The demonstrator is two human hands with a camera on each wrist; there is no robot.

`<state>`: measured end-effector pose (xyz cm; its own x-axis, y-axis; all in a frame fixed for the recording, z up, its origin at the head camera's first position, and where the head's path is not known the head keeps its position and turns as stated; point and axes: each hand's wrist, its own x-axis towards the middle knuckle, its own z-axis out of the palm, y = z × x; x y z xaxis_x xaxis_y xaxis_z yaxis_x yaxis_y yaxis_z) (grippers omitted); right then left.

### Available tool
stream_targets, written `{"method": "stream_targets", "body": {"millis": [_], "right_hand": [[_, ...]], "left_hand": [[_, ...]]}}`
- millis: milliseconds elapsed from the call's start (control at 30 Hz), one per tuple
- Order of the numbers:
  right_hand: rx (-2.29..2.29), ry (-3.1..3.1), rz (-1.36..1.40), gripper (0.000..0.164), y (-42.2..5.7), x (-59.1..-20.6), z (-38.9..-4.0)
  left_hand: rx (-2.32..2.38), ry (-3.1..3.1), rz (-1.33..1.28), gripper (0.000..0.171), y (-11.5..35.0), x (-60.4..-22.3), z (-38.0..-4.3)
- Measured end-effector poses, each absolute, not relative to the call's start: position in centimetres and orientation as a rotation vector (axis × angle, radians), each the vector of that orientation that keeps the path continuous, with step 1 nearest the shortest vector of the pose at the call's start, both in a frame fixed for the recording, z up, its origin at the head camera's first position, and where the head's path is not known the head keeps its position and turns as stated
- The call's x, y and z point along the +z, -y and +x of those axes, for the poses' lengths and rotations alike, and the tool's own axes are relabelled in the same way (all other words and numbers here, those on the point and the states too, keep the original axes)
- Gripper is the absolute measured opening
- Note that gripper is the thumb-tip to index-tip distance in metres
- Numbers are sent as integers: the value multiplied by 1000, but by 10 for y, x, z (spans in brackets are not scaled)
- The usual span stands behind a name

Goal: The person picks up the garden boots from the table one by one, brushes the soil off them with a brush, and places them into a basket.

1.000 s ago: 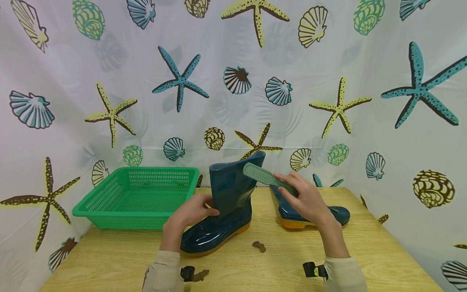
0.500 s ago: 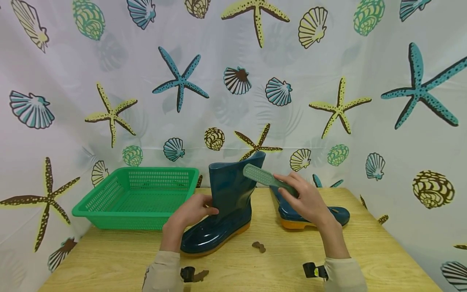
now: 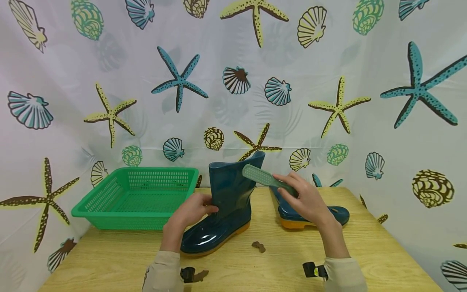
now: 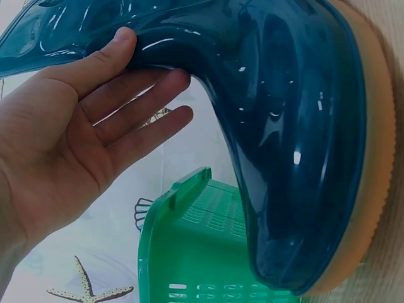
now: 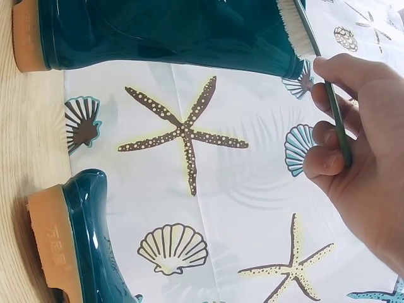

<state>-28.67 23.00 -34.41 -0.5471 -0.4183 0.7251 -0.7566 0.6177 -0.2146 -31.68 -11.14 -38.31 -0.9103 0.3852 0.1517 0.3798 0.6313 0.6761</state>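
A dark blue rubber boot (image 3: 233,190) with an orange sole stands upright on the table, toe pointing front left. My left hand (image 3: 195,209) grips it at the ankle; in the left wrist view the thumb (image 4: 117,53) presses on its near side and the fingers reach behind the shaft. My right hand (image 3: 303,196) holds a pale green scrub brush (image 3: 259,174) by the handle. Its white bristles (image 5: 295,28) face the upper shaft, right at its surface near the top rim. A second blue boot (image 3: 288,207) lies behind my right hand, which partly hides it.
A green perforated basket (image 3: 138,221) stands at the back left. On the wooden table (image 3: 233,267) lie a brown flake (image 3: 259,246) before the boot and another brown piece (image 3: 200,275) by the left wrist. A shell-patterned curtain (image 3: 233,113) closes off the back and sides.
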Motion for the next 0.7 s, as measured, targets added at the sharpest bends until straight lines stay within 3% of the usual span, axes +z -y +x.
{"method": "stream_targets", "body": {"millis": [700], "right_hand": [[727,2202,893,40,-233,-342,-285]], "left_hand": [[1353,-2926,712,12,98,-380,-317]]}}
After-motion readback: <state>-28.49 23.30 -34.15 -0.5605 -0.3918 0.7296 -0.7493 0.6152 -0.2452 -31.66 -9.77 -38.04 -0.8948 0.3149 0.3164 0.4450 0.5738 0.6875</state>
